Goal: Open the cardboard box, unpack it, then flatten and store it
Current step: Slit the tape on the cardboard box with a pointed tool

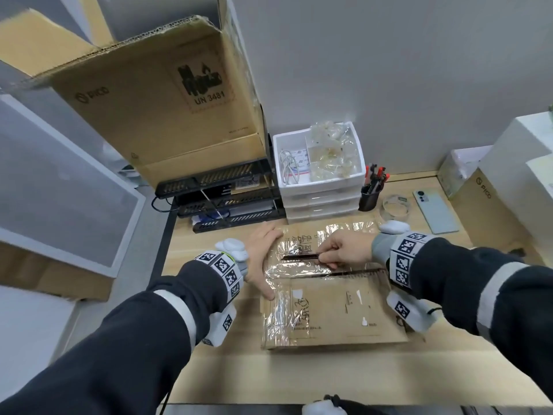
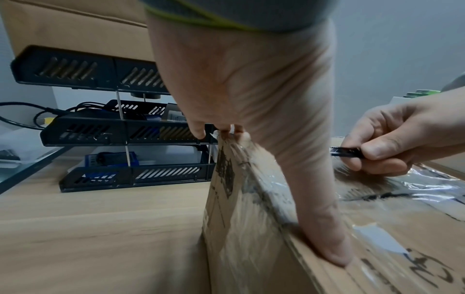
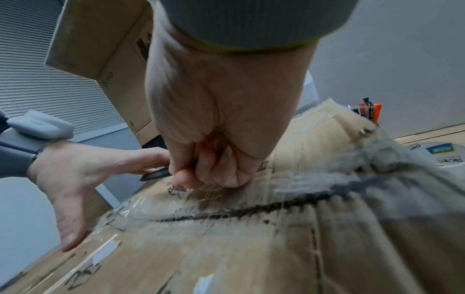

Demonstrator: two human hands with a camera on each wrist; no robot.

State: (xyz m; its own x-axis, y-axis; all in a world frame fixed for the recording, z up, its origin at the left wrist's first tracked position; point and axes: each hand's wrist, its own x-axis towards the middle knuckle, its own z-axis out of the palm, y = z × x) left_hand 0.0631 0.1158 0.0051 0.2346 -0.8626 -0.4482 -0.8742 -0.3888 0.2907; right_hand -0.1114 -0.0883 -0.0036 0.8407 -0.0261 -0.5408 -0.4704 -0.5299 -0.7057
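Taped cardboard box (image 1: 332, 298) lay flat at worktop (image 1: 299, 375) centre, flaps closed under clear tape, black marker line along the seam. Left hand (image 1: 259, 259) at the box's 9 o'clock edge, grip spread, thumb pressing the near top edge and fingers braced on the far corner. Right hand (image 1: 344, 250) at 12 o'clock of the box top, grip pinching a black utility knife (image 1: 300, 257), its tip pointing toward 9 o'clock over the tape.

Tall carton (image 1: 155, 94), far left: "PICO" logo, "UN 3481" under a battery hazard mark.
Brown box (image 1: 478, 205), far right: "PICO".
Tape roll (image 3: 445, 153), right: "deli".
Cardboard box (image 1: 344, 313), near: handwritten characters, unreadable.
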